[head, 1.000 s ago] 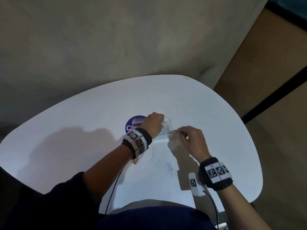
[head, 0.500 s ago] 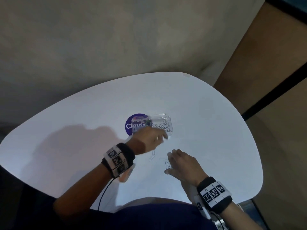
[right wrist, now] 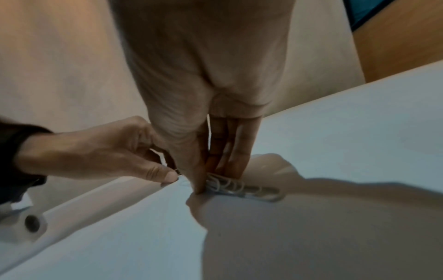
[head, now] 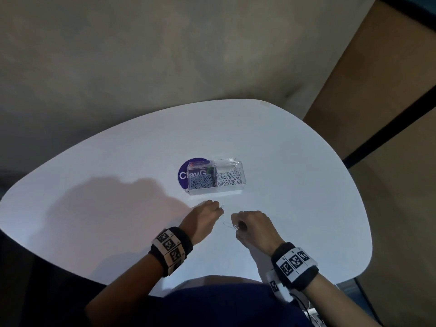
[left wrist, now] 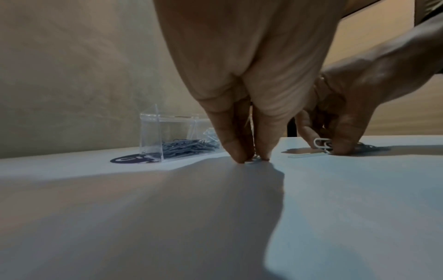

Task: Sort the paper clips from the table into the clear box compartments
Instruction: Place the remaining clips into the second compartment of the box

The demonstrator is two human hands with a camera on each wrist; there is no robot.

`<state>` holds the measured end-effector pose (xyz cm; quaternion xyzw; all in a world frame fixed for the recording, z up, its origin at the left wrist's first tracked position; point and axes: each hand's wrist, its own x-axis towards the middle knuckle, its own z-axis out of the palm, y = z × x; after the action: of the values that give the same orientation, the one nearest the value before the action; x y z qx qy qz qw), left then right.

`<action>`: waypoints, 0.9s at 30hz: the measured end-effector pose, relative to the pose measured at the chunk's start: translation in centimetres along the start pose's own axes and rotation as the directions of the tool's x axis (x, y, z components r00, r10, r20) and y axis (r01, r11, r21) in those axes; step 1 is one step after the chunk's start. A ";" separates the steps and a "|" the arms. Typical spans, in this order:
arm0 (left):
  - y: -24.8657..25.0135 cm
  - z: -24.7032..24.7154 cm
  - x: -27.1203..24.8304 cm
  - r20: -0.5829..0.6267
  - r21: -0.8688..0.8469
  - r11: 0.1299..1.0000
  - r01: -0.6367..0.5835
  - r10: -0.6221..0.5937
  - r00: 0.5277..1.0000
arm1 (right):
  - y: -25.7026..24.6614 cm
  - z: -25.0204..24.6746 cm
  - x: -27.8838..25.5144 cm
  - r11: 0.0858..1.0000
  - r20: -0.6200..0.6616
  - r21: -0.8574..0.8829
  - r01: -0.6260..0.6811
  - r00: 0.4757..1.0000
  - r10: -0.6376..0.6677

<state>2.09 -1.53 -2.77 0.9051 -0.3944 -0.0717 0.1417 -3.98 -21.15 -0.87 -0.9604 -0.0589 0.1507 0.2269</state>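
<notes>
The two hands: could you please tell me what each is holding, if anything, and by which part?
The right hand pinches a small bunch of paper clips at one end, against the table. The left hand pinches a single paper clip at its fingertips; which part is hidden.

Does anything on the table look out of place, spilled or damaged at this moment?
Nothing looks damaged. The clear box stands upright, partly over a purple sticker, with clips sorted in both compartments. The only things out of place are loose clips on the table, which the left hand and right hand are pinching up.
</notes>
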 end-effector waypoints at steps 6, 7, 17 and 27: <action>0.3 -0.4 0.1 0.005 -0.176 0.973 0.147 -0.149 0.989 | 0.7 -1.5 0.2 0.966 -0.073 0.258 -0.020 0.997 0.040; 0.2 -0.5 0.1 0.017 -0.233 0.955 0.182 -0.184 0.983 | 0.9 -1.8 0.1 0.952 -0.085 0.304 -0.030 0.995 0.058; 0.5 -0.5 -0.9 -0.007 -0.255 0.907 0.336 -0.350 0.937 | 1.5 -3.1 -0.6 0.965 -0.011 0.258 -0.052 0.998 0.057; 1.7 -0.1 0.1 0.095 -0.053 0.924 0.378 -0.372 0.923 | 1.7 -0.5 -1.7 0.991 0.049 0.018 -0.130 0.990 0.129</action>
<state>0.98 -2.68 -2.18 0.9546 -0.2165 -0.1489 0.1404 -5.39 -23.16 -0.78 -0.9559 -0.0004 0.1887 0.2251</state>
